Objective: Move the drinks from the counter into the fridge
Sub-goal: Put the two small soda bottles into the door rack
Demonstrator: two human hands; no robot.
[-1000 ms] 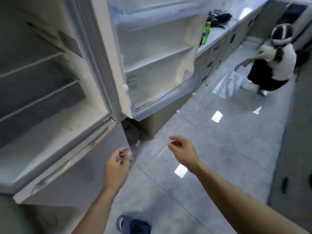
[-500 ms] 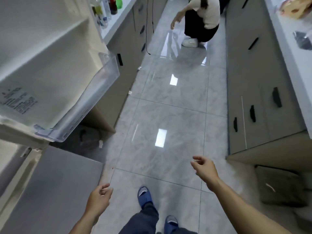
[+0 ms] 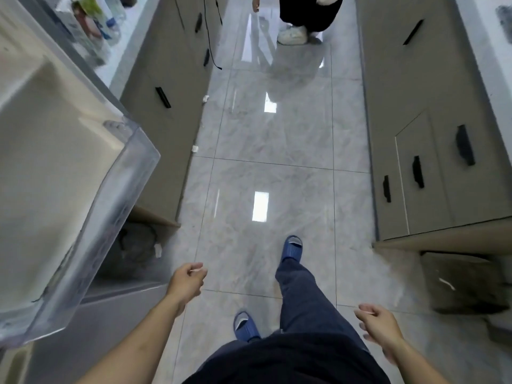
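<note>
Looking down a narrow kitchen aisle with a glossy grey tiled floor (image 3: 277,139). Left hand (image 3: 186,282) low over the floor beside the fridge, fingers loosely curled, holding nothing. Right hand (image 3: 380,327) out to the right near the bottom edge, fingers relaxed and slightly apart, also holding nothing. Between them, a leg in dark trousers stepping forward, blue slippers (image 3: 291,247) on both feet. Fridge door (image 3: 55,167) open at left, its clear plastic door bin (image 3: 110,217) jutting into the aisle. Drinks (image 3: 91,26) bunched on the white surface (image 3: 122,59) at top left, behind the door's edge, blurred; several bottles, exact count unclear. Grey cabinets with black handles on both sides. At the far end of the aisle, another person (image 3: 307,15), only dark clothing, a hand and a white shoe showing.
</note>
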